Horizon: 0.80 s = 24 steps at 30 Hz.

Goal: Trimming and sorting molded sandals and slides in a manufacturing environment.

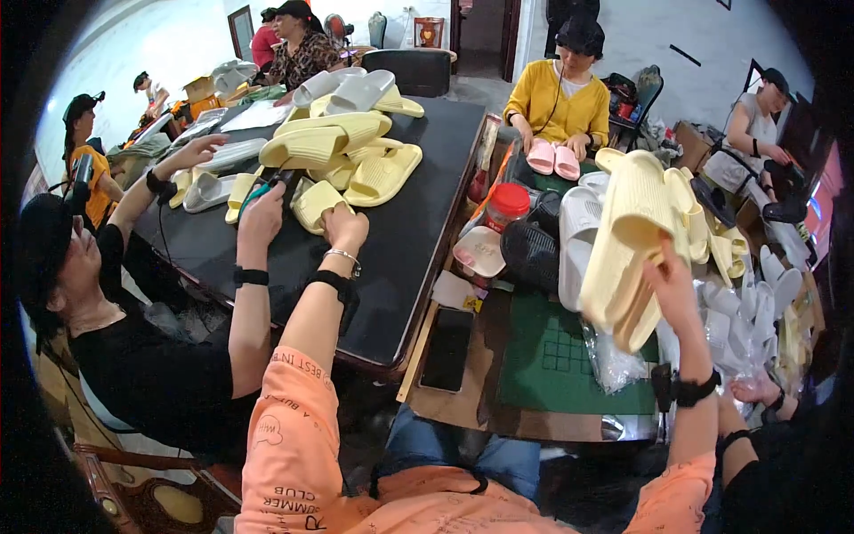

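My left hand point(345, 229) reaches out over the black table, its fingers closed on the edge of a pale yellow slide slipper point(316, 203) at the near side of a slipper pile. My right hand point(672, 289) holds a pair of pale yellow slippers point(633, 214) up over the right-hand bench, their toes pointing away. Stacked yellow slippers point(382, 173) lie just beyond my left hand, with grey ones point(360, 91) on top. Beside my left hand, a co-worker in black has a hand point(262, 214) round a green-handled tool point(255, 198).
Along the bench are a green cutting mat point(543, 365), a phone point(447, 350), a red-lidded jar point(507, 205), a white tub point(480, 251) and clear plastic wrapping point(614, 360). White slippers point(580, 236) stand behind. Opposite, a person in yellow handles pink slippers point(552, 159). Another person's hand point(754, 389) is at right.
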Each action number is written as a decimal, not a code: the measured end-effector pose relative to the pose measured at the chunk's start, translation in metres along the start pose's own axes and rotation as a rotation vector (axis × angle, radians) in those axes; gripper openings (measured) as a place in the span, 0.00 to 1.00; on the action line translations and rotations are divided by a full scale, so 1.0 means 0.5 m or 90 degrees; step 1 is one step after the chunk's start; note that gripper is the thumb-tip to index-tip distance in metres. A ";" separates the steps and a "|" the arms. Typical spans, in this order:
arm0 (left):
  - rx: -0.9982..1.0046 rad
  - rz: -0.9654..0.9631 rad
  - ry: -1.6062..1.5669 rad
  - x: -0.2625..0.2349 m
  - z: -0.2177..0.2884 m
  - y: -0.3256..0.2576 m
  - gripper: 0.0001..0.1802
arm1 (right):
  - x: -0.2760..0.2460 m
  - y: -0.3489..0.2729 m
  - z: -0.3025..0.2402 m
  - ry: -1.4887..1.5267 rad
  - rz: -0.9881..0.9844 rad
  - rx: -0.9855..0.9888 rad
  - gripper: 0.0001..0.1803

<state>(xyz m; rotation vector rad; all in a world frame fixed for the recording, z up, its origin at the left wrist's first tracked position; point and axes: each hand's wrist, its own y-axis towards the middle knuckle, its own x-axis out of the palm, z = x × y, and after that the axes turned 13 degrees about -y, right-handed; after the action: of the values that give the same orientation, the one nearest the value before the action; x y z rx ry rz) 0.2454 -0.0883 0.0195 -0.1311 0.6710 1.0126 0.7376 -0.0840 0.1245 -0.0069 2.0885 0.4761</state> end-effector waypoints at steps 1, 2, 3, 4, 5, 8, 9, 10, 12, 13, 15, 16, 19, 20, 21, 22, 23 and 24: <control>0.029 -0.002 -0.007 0.019 0.014 -0.010 0.25 | -0.012 0.035 0.042 -0.084 0.068 -0.029 0.27; 0.027 0.004 -0.010 0.026 0.012 -0.008 0.25 | -0.016 0.072 0.053 -0.136 0.091 -0.016 0.29; 0.053 0.026 -0.080 0.035 0.012 -0.006 0.26 | -0.025 0.097 0.057 -0.135 0.100 -0.003 0.29; 0.079 0.049 -0.148 0.039 0.009 0.000 0.28 | -0.032 0.116 0.046 -0.133 0.107 0.008 0.30; 0.090 0.029 -0.248 0.039 0.009 0.015 0.32 | -0.028 0.138 0.051 -0.131 0.108 -0.002 0.30; -0.051 0.086 -0.590 0.066 0.032 0.025 0.40 | -0.006 0.213 0.114 -0.217 0.260 -0.056 0.29; -0.048 0.094 -0.593 0.066 0.037 0.030 0.40 | 0.007 0.236 0.133 -0.236 0.295 -0.061 0.28; -0.112 0.071 -0.688 0.064 0.050 0.033 0.40 | 0.018 0.257 0.158 -0.255 0.332 -0.061 0.27; -0.171 0.038 -0.806 0.060 0.040 0.068 0.36 | 0.033 0.284 0.173 -0.289 0.184 -0.051 0.26; -0.171 0.032 -0.813 0.056 0.055 0.066 0.34 | 0.042 0.288 0.181 -0.268 0.037 -0.019 0.26; -0.138 0.050 -0.848 0.050 0.056 0.082 0.29 | 0.079 0.291 0.217 -0.255 -0.058 -0.019 0.30; -0.134 0.053 -0.849 0.045 0.060 0.092 0.29 | 0.090 0.284 0.220 -0.207 -0.074 -0.042 0.32; -0.158 -0.061 -0.864 0.036 0.058 0.123 0.32 | 0.104 0.275 0.219 -0.184 -0.032 -0.034 0.33; -0.156 -0.059 -0.864 0.041 0.053 0.132 0.32 | 0.105 0.272 0.217 -0.189 -0.048 -0.040 0.33; -0.163 -0.053 -0.849 0.047 0.047 0.141 0.33 | 0.103 0.266 0.214 -0.194 -0.063 -0.044 0.33; -0.171 -0.051 -0.834 0.056 0.046 0.149 0.34 | 0.097 0.252 0.201 -0.195 -0.063 -0.040 0.33; -0.184 -0.026 -0.836 0.055 0.044 0.157 0.34 | 0.091 0.239 0.176 -0.190 -0.100 -0.026 0.34; -0.183 -0.021 -0.835 0.052 0.040 0.164 0.34 | 0.093 0.231 0.164 -0.186 -0.138 -0.013 0.34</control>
<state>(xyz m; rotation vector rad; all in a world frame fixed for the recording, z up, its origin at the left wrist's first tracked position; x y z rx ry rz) 0.1965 -0.0167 0.0364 0.2685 -0.6680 0.9311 0.7574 0.0588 0.0865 -0.1640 1.7725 0.3437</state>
